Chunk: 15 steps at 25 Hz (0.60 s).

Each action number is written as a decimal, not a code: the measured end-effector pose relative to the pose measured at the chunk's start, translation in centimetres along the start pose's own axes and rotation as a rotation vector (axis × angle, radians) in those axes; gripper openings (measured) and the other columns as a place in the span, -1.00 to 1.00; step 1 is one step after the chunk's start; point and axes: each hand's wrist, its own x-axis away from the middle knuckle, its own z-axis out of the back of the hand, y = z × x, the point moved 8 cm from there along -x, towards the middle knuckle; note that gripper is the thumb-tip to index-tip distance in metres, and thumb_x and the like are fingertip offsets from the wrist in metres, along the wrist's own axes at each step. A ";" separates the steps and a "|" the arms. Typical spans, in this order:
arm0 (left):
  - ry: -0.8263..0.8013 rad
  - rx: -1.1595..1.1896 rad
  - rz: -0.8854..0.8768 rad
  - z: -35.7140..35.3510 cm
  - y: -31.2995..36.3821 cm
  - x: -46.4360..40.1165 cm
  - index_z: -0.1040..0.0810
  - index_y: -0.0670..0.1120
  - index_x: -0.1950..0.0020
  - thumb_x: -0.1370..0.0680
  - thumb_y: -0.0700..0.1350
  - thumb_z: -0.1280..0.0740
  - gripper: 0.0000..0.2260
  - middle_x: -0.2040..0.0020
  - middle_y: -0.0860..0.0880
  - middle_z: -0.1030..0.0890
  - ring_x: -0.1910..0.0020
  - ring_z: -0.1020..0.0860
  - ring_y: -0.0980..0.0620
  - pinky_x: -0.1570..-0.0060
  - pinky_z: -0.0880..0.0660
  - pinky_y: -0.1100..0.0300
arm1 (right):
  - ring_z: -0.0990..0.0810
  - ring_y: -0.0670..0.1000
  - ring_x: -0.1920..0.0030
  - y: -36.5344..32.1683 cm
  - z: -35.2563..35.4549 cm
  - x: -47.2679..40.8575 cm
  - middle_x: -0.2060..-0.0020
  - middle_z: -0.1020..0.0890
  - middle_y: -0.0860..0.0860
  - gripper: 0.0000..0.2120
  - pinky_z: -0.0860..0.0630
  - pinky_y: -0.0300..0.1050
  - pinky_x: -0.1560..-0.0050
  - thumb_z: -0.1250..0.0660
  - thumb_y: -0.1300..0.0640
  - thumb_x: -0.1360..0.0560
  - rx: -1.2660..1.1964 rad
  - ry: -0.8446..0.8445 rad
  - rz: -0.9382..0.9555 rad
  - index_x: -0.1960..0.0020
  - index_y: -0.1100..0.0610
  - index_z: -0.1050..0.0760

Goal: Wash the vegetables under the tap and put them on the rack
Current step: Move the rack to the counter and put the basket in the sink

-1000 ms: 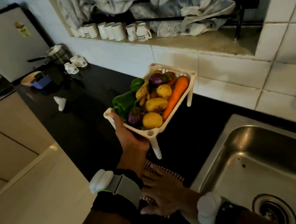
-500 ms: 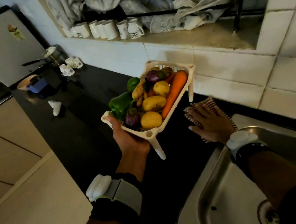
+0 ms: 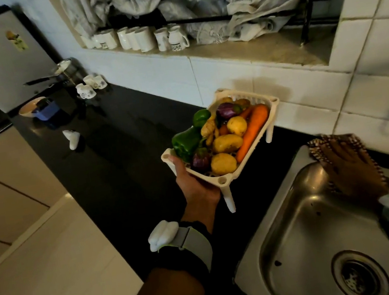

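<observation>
White plastic rack (image 3: 228, 177), slatted with peg legs, is held up above the black counter (image 3: 124, 163), tilted. Left hand (image 3: 195, 185) grips it from below at the near-left corner, thumb on the rim. Inside, piled: long carrot (image 3: 252, 131), three yellowish potatoes (image 3: 223, 163), two green peppers (image 3: 186, 141), two small purple eggplants (image 3: 227, 111), a knobby yellow root (image 3: 208, 129). All vegetables are in the rack, none in the steel sink (image 3: 312, 235).

Sink basin holds no vegetables; round drain (image 3: 357, 274) at the bottom, dull brushed metal.

Right hand (image 3: 352, 168) lies flat, fingers extended, pressing a brown-and-white checked cloth (image 3: 320, 145) on the sink's back edge by the tiled wall.

Versus half a second ago: cloth and right hand have slid right, from the counter beside the rack onto the sink rim; rack is held about the same.

Ledge above: row of white ceramic mugs (image 3: 143, 38), crumpled pale fabric (image 3: 216, 3). Far counter: small floral cups (image 3: 89, 86), saucepan (image 3: 61, 71), blue tub (image 3: 46, 111).
</observation>
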 end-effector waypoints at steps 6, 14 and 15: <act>0.120 -0.018 -0.005 0.7 -1.1 0.4 -0.42 -0.07 -0.42 -0.50 0.39 -0.08 -0.31 -0.35 -0.18 -0.48 -0.33 -0.45 -0.24 -0.35 -0.30 -0.24 | 0.01 0.14 -0.54 -0.3 0.0 0.2 -0.55 -0.05 0.04 -0.38 0.08 0.19 -0.49 0.26 -0.18 -0.53 0.019 -0.021 0.061 -0.56 -0.02 0.01; 0.783 -0.370 -0.014 7.3 -0.7 7.8 -0.49 -0.08 -0.28 -0.53 0.34 -0.10 -0.41 -0.07 -0.11 -0.62 -0.08 -0.58 -0.08 -0.17 -0.47 0.00 | -0.16 0.18 -0.50 -1.1 1.9 0.3 -0.51 -0.20 0.09 -0.33 0.07 0.14 -0.47 0.09 -0.23 -0.48 -0.137 0.070 0.047 -0.53 0.01 -0.12; 0.872 -0.456 0.003 8.2 -1.0 9.5 -0.52 -0.12 -0.21 -0.57 0.25 -0.12 -0.51 0.02 -0.10 -0.62 0.01 -0.59 -0.04 -0.07 -0.50 0.05 | -0.09 0.17 -0.52 -0.8 1.3 -0.1 -0.54 -0.13 0.08 -0.34 0.12 0.14 -0.48 0.03 -0.22 -0.49 -0.153 0.026 0.005 -0.54 0.00 -0.06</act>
